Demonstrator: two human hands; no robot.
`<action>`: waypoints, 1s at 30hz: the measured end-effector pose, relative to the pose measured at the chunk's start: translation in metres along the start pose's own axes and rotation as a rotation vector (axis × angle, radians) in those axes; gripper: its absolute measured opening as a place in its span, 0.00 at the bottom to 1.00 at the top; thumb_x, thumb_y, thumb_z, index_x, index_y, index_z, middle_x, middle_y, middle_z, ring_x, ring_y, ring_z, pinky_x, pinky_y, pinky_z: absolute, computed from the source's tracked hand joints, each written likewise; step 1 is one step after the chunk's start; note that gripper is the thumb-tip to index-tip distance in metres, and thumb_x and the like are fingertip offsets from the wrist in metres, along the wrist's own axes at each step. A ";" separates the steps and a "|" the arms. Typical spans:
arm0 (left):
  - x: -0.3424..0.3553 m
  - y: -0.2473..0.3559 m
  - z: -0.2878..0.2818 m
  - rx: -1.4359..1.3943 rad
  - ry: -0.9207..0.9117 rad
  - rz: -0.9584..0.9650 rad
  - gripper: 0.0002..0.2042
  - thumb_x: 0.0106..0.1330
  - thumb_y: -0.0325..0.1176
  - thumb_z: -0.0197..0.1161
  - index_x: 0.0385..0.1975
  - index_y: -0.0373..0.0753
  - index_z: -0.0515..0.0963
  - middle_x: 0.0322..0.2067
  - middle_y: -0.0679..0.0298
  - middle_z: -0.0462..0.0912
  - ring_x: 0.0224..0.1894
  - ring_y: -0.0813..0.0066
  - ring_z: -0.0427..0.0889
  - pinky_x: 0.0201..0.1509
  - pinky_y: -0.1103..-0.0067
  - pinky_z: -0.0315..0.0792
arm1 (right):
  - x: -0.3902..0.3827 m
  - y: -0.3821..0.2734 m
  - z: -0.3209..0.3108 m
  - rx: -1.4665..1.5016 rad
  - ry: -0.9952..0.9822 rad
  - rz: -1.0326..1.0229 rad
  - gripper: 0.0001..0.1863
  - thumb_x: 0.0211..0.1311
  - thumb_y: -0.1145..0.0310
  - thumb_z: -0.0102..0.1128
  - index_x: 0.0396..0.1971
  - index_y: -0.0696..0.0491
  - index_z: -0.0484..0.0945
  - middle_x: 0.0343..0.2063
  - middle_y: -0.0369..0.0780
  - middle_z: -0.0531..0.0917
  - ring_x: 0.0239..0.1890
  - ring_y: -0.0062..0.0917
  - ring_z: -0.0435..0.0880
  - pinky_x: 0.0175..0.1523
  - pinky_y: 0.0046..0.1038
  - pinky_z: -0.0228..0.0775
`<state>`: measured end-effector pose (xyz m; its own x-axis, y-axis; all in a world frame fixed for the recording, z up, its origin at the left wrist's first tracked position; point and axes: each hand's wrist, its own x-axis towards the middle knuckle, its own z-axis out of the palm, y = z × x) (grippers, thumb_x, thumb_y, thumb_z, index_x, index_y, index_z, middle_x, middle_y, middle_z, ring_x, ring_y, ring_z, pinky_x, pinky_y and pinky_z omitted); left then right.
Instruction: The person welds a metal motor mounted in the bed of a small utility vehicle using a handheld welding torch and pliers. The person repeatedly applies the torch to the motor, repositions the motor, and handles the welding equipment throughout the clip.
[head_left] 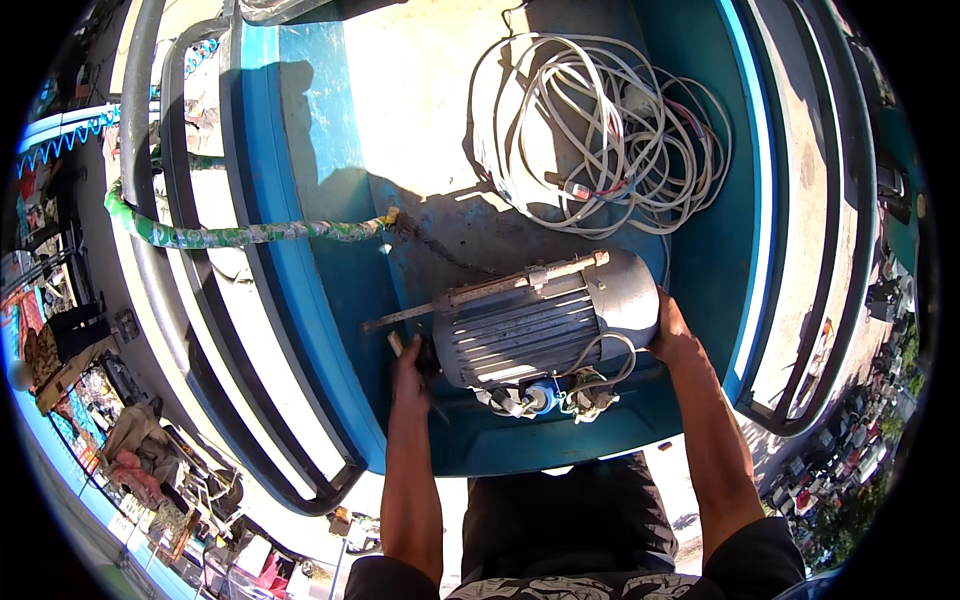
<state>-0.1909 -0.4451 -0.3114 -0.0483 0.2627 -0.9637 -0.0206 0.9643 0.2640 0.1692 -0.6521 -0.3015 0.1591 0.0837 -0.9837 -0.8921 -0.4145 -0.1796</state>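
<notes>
A grey finned electric motor point(520, 325) lies on its side across the near end of a blue bin-like truck bed. A rusty metal bar runs along its far side, and its wiring with blue and white leads point(545, 396) is exposed on the near side. My left hand point(408, 375) is closed at the motor's left end, by a dark part and a short pale stick-like piece; its fingertips are partly hidden. My right hand point(672, 330) is curled round the smooth rounded cover at the right end, its fingers mostly behind it.
A loose coil of white cable point(610, 140) lies in the bed beyond the motor. A green-wrapped bar or hose point(260, 236) reaches over the left wall. Black tubular rails point(195, 330) flank both sides. Cluttered goods point(150, 450) lie on the ground at left.
</notes>
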 end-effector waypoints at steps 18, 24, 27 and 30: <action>0.021 0.026 0.008 0.065 -0.028 0.005 0.15 0.70 0.47 0.55 0.45 0.44 0.76 0.43 0.62 0.83 0.47 0.63 0.81 0.54 0.63 0.73 | -0.049 -0.049 0.048 -0.461 0.030 -0.066 0.58 0.49 0.19 0.47 0.60 0.61 0.70 0.49 0.51 0.79 0.48 0.40 0.81 0.37 0.48 0.81; 0.027 0.036 0.010 0.150 0.030 0.015 0.17 0.68 0.51 0.56 0.46 0.45 0.76 0.42 0.63 0.83 0.46 0.63 0.81 0.51 0.63 0.73 | -0.040 -0.064 0.060 -0.512 0.135 -0.080 0.57 0.49 0.20 0.49 0.54 0.65 0.73 0.42 0.52 0.81 0.38 0.42 0.84 0.29 0.48 0.82; 0.024 0.042 0.016 0.203 0.074 0.024 0.18 0.66 0.53 0.57 0.45 0.46 0.76 0.41 0.64 0.83 0.45 0.62 0.81 0.50 0.63 0.73 | -0.026 -0.069 0.062 -0.516 0.150 -0.105 0.52 0.52 0.24 0.51 0.54 0.64 0.72 0.38 0.52 0.82 0.30 0.40 0.85 0.23 0.51 0.80; 0.026 0.048 0.017 0.203 0.060 0.027 0.18 0.66 0.53 0.58 0.44 0.45 0.76 0.40 0.63 0.81 0.44 0.62 0.81 0.48 0.62 0.75 | -0.036 -0.079 0.073 -0.552 0.159 -0.114 0.51 0.54 0.25 0.52 0.55 0.64 0.72 0.38 0.51 0.82 0.31 0.39 0.85 0.23 0.51 0.80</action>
<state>-0.1766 -0.3912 -0.3245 -0.1054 0.2915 -0.9507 0.1827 0.9455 0.2697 0.2033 -0.5558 -0.2511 0.3403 0.0363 -0.9396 -0.5203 -0.8251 -0.2203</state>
